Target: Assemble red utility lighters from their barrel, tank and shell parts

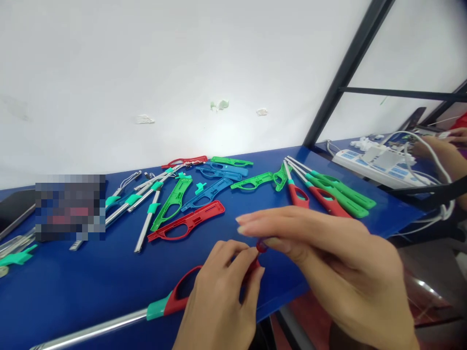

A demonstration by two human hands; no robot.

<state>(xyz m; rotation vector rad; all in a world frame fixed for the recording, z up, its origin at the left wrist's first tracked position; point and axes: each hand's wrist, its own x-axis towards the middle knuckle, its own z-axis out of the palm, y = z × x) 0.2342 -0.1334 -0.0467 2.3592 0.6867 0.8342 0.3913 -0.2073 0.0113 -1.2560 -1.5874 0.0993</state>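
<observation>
My left hand is closed round the handle of a red lighter with a green collar and a long metal tube that points to the lower left. Over the end of that handle is my right hand, its thumb and fingers pinched on a small dark red piece. The piece touches or nearly touches the handle end by my left fingertips. My right fingers partly hide how the two meet.
Behind my hands lie a red half-shell, green and blue half-shells, and metal tubes. Red and green lighters lie at the right. Beyond the black frame are a power strip and another person's hand.
</observation>
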